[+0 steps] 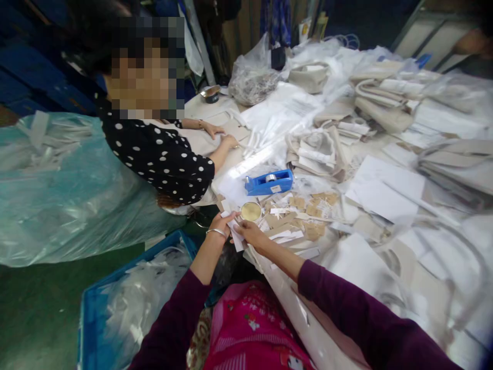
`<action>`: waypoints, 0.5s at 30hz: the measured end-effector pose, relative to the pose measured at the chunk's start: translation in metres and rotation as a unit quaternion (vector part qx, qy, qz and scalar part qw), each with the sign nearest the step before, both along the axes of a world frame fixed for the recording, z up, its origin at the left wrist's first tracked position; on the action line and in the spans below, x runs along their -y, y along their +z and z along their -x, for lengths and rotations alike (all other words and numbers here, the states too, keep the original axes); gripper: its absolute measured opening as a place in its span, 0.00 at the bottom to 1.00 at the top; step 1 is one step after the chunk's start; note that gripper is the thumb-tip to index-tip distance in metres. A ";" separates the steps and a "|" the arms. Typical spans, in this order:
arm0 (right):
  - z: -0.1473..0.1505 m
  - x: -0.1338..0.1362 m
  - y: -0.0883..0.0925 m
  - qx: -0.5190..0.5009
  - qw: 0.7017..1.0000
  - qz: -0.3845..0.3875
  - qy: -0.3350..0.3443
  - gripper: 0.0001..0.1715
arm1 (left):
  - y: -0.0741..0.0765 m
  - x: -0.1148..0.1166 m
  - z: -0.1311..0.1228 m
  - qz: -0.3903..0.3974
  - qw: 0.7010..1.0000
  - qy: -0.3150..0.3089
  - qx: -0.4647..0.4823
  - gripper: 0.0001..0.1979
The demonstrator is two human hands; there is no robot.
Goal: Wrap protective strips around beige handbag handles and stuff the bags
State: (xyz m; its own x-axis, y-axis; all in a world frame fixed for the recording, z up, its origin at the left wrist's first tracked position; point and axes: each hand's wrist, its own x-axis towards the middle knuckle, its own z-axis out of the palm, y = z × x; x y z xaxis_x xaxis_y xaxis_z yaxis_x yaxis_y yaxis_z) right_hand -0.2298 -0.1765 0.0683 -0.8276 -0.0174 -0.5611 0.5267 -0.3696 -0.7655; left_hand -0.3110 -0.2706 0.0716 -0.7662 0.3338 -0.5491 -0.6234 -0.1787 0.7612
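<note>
Both my hands are at the table's near edge, with a narrow white paper strip (235, 237) between them. My left hand (221, 225), with a silver bangle at the wrist, is closed on the strip's upper left part. My right hand (250, 234) pinches the same strip from the right; its fingertips are partly hidden. Just beyond lies a round shallow tin (251, 211) with a yellowish inside. To its right are small brown tags (314, 206) with white strings and several loose white paper slips (287, 235). A blue tape dispenser (269, 183) stands behind the tin.
A co-worker in a dotted top (162, 154) handles beige material on the left. Beige bags (318, 151) and white sheets (385, 187) cover the right side. A blue crate (87, 308) of plastic scraps stands below left, near a large greenish plastic sack (77, 205).
</note>
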 end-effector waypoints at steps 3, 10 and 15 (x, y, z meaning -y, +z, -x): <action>0.024 0.037 0.000 0.003 1.000 -0.007 0.023 0.08 | -0.003 0.039 0.000 0.011 1.000 -0.002 0.014 0.18; 0.080 0.080 0.021 -0.107 0.968 0.135 0.184 0.16 | -0.005 0.140 0.014 -0.192 0.973 0.128 -0.015 0.44; 0.123 0.104 0.011 -0.149 0.928 0.246 0.235 0.17 | -0.035 0.196 0.029 -0.125 0.953 0.267 0.073 0.45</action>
State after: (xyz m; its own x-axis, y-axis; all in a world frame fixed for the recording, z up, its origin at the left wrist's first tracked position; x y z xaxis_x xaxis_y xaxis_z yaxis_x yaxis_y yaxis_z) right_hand -0.3525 -0.2805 0.0793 -0.7811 -0.6093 -0.1364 0.5096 -0.4959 -0.7031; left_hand -0.3398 -0.4666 0.0371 -0.7854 0.0518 -0.6169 -0.4879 -0.6650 0.5654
